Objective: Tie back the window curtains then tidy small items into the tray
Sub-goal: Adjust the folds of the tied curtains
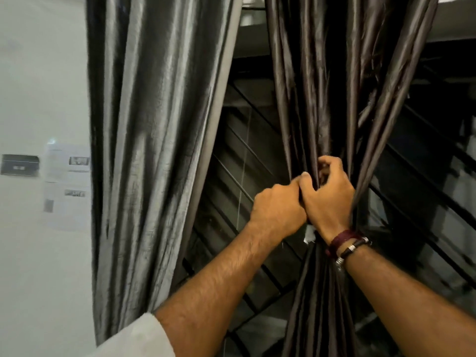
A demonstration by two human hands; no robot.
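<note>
Two shiny dark grey curtains hang in front of a window. The left curtain (154, 137) hangs loose and wide. The right curtain (319, 86) is gathered into a tight bunch at its middle. My left hand (277, 215) and my right hand (327, 199) are pressed together on that bunch, fingers closed on the folds. A small white tag or strip (309, 234) sticks out just below my hands. My right wrist wears dark red and black bracelets (346, 244). No tray or small items are in view.
Behind the curtains is a window with black metal bars (242, 161) running at a slant, dark outside. A pale wall (43, 86) at the left carries a switch plate (20, 164) and paper notices (68, 186).
</note>
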